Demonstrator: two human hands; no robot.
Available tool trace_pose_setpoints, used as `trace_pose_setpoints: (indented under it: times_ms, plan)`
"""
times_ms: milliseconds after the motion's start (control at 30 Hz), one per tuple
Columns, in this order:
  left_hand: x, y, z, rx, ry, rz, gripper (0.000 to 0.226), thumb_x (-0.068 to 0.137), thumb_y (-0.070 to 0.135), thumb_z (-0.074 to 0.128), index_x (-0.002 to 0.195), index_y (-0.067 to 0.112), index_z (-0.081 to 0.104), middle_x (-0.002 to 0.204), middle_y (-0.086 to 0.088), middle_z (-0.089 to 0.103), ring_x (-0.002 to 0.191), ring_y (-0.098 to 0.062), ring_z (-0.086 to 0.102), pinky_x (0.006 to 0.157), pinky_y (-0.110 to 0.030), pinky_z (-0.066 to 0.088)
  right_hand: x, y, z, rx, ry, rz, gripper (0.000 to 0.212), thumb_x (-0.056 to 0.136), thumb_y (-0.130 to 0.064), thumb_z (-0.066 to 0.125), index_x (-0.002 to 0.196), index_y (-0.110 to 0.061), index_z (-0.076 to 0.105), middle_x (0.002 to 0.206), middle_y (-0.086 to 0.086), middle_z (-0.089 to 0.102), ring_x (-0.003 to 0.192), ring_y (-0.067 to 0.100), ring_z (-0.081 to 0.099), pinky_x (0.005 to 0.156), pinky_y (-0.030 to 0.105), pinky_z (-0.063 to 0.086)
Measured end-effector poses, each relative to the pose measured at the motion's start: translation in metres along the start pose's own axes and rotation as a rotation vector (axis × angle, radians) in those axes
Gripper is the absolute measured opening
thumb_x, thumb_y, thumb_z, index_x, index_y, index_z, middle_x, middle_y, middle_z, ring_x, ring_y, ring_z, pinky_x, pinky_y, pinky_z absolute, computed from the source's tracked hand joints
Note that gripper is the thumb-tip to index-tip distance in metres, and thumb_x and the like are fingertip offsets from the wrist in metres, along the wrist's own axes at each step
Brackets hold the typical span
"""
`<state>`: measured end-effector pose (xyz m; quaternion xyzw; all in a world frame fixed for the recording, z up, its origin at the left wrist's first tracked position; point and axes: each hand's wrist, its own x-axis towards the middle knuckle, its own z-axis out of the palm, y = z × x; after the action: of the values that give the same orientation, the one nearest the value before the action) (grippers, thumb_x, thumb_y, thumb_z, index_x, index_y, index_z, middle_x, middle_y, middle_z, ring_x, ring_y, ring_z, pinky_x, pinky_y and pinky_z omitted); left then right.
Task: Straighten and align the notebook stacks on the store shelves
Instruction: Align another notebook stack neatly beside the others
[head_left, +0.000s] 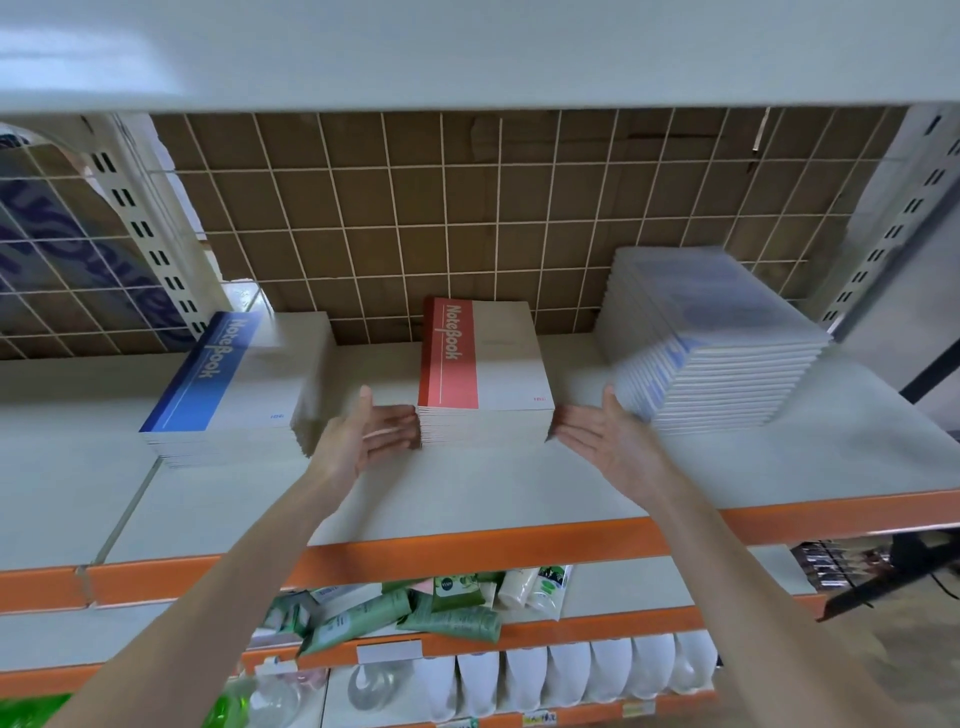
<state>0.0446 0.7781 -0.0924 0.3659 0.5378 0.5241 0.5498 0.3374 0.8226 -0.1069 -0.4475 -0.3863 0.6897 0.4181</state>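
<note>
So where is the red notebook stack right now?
In the head view the red stack sits mid-shelf between the blue stack and the tall stack, with the left hand and right hand flanking it.

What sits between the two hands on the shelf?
The red notebook stack: the left hand and right hand flank its sides with straight fingers, shown in the head view.

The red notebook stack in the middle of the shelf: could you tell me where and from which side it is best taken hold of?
Take the red notebook stack by its two short side edges near the front corners, coming from the open shelf front. There is bare shelf on either side, and the left hand and right hand already flank it with straight fingers at those edges. Flat palms there should likely square the loose notebooks.
</note>
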Motion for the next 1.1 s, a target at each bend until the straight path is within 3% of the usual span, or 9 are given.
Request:
trace_pose_setpoints:
  times_ms: [100, 467, 800, 1100]
  plan:
    - [-0.008, -0.011, -0.001, 0.005, -0.036, -0.049, 0.054, 0.097, 0.043, 0.033, 0.100, 0.000, 0.065, 0.095, -0.013, 0.073, 0.090, -0.023, 0.070, 0.073, -0.023, 0.057, -0.005, 0.006, -0.005, 0.017, -0.041, 0.018, 0.066, 0.090, -0.056, 0.033, 0.109, 0.001, 0.060, 0.103, 0.011, 0.072, 0.102, 0.018, 0.067, 0.084, 0.020, 0.054]
    - [-0.016, -0.018, -0.004, 0.031, -0.110, -0.035, 0.057, 0.088, 0.046, 0.038, 0.109, 0.000, 0.064, 0.109, -0.013, 0.069, 0.105, -0.021, 0.065, 0.089, -0.022, 0.052, -0.008, 0.005, -0.009, 0.014, -0.101, 0.026, 0.066, 0.083, -0.056, 0.043, 0.108, 0.002, 0.063, 0.110, 0.015, 0.069, 0.107, 0.020, 0.065, 0.088, 0.022, 0.053]
    - [-0.019, -0.022, 0.000, 0.021, -0.019, 0.023, 0.051, 0.094, 0.042, 0.036, 0.102, 0.002, 0.067, 0.103, -0.015, 0.071, 0.101, -0.025, 0.067, 0.085, -0.025, 0.054, -0.012, 0.008, -0.006, 0.014, -0.044, -0.037, 0.063, 0.095, -0.047, 0.036, 0.110, 0.009, 0.062, 0.108, 0.019, 0.069, 0.104, 0.024, 0.067, 0.091, 0.026, 0.052]
    - [-0.014, -0.022, 0.000, 0.045, -0.027, 0.005, 0.052, 0.090, 0.045, 0.039, 0.101, 0.003, 0.067, 0.102, -0.015, 0.071, 0.099, -0.024, 0.068, 0.081, -0.023, 0.055, -0.010, 0.005, -0.006, 0.033, -0.069, 0.015, 0.063, 0.092, -0.049, 0.038, 0.106, 0.007, 0.063, 0.105, 0.018, 0.070, 0.103, 0.024, 0.067, 0.089, 0.025, 0.053]
